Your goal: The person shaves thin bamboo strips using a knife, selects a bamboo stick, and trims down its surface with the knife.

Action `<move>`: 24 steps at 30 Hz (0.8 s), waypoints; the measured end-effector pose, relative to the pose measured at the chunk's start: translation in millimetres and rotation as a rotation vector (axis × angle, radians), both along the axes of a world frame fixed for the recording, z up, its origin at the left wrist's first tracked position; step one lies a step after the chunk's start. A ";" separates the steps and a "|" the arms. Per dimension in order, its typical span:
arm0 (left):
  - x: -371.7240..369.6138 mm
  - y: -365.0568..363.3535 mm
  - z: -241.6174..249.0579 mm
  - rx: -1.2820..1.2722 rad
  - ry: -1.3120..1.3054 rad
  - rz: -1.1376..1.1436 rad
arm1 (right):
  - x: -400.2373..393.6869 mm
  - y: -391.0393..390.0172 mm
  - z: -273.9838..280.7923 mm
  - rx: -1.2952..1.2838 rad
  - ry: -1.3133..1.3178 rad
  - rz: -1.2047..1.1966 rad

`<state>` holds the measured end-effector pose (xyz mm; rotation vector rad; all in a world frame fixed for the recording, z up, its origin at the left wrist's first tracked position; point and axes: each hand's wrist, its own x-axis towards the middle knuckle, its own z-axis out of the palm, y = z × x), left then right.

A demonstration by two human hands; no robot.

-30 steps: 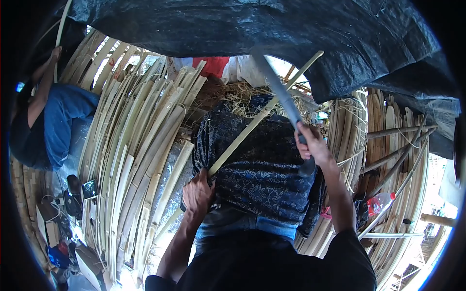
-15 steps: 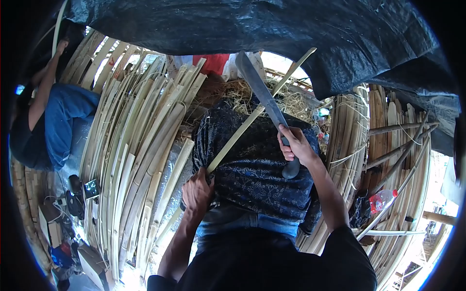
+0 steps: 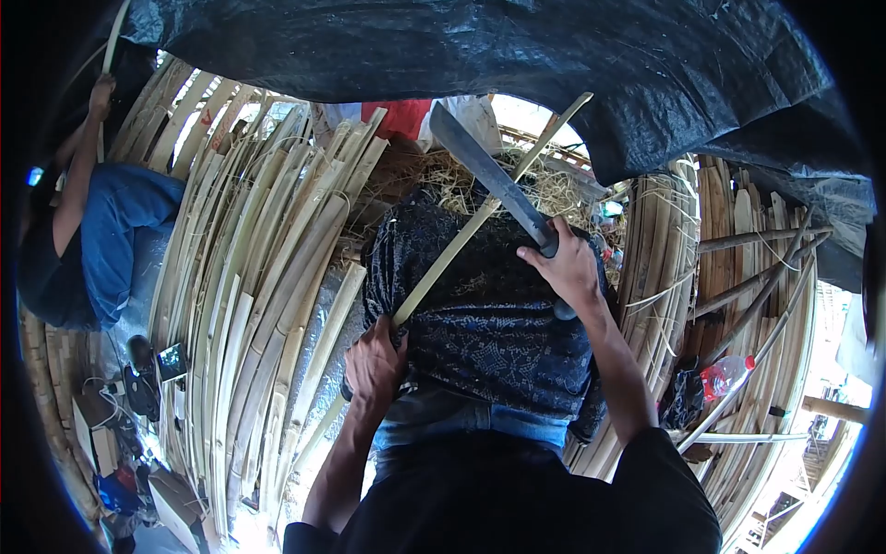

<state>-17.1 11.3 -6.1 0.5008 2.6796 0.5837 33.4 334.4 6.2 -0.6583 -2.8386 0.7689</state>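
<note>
My left hand is closed around a long, narrow bamboo strip, which slants up and away to the right. My right hand grips the handle of a machete. Its broad dark blade points up and to the left, crossing the strip in this view. Beneath both hands, a dark patterned cloth covers my lap. Thin shavings lie heaped just beyond the cloth.
Split bamboo lengths are stacked at my left, and a tied bundle stands at my right. A black tarp hangs ahead. Another person sits at far left. A red-capped bottle lies among poles at right.
The machete's tip has swung slightly left, and my right hand has turned on the handle and shifted a little right. My left hand stays in place on the strip.
</note>
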 end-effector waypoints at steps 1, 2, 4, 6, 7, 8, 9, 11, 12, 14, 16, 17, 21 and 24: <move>0.9 0.2 -0.3 -0.003 -0.001 -0.005 | -3.2 -4.2 2.2 0.117 -0.092 -0.098; 1.3 1.3 -0.3 -0.015 0.022 -0.004 | -5.7 -6.7 2.3 0.232 -0.182 -0.197; 1.1 1.0 0.0 -0.042 0.046 -0.014 | -7.8 -12.6 0.8 0.249 -0.153 -0.246; 1.5 3.4 -1.2 -0.043 0.070 -0.011 | -12.1 -23.5 3.8 0.303 -0.197 -0.367; 2.3 4.0 -0.7 -0.029 0.081 -0.004 | -16.2 -30.7 3.4 0.269 -0.176 -0.400; 2.2 2.5 -0.4 -0.031 0.084 -0.014 | -17.8 -29.5 -1.5 0.266 -0.176 -0.410; 2.0 1.6 -0.3 -0.038 0.061 -0.014 | -18.2 -25.1 -11.2 0.190 -0.128 -0.346; 1.7 -1.7 -3.4 -0.039 0.034 -0.017 | -20.8 -11.0 -22.9 0.087 -0.168 -0.265; 0.7 -3.6 -7.2 -0.020 0.054 -0.026 | -23.2 0.5 -19.5 0.063 -0.277 -0.178; -4.4 -5.1 -8.4 0.010 0.080 -0.032 | -16.5 26.4 -39.5 0.155 -0.185 -0.004; -8.9 -6.0 -7.3 -0.019 0.020 -0.071 | -9.9 45.8 -22.4 -0.533 -0.389 0.041; -9.0 -8.9 -11.6 -0.012 0.022 -0.066 | -8.9 50.6 -14.1 -1.237 -0.581 0.083; -4.9 -3.3 -11.4 0.088 0.043 -0.029 | -9.5 -5.7 20.1 -1.179 -0.295 0.013; -5.7 -1.2 -6.7 0.054 0.045 -0.012 | -5.6 -22.2 19.4 -1.137 -0.199 -0.062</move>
